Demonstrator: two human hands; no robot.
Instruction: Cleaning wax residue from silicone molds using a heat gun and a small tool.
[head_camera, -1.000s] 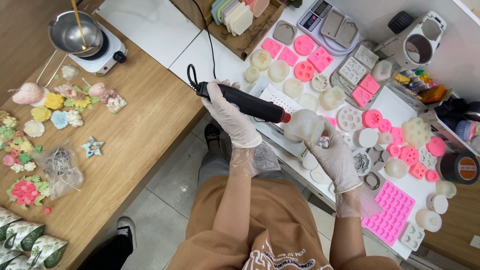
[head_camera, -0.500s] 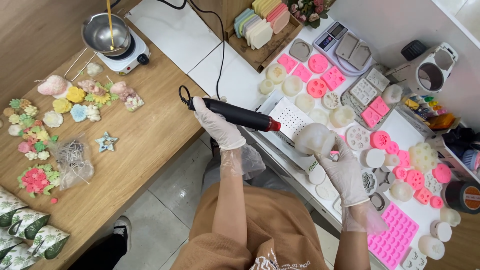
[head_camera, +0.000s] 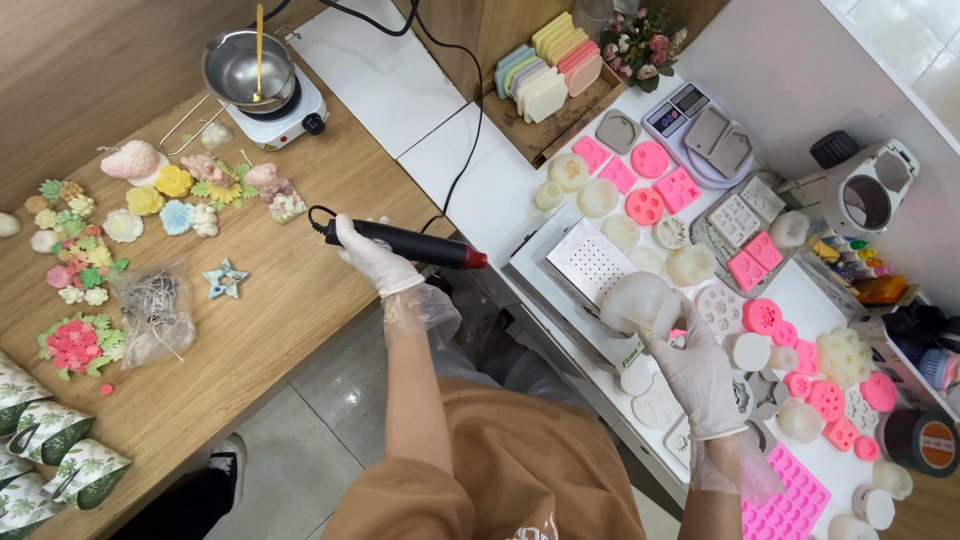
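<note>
Between the tables | left hand (head_camera: 368, 252) grips heat gun (head_camera: 418, 243), lying level, red tip rightward | right hand (head_camera: 692, 368) clasps seemingly translucent mould (head_camera: 638, 302)

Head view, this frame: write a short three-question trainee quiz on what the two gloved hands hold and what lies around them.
1. True or false: the left hand holds the black heat tool with its red tip pointing toward the white table.
2. What does the right hand grip?
A. a pink mould
B. a rounded translucent white mould
C. a roll of tape
3. Fill in: the metal pot sits on a small white ____.

Key:
1. True.
2. B, the white mould, held above the perforated white sheet.
3. Hotplate, on the wooden table.
</note>
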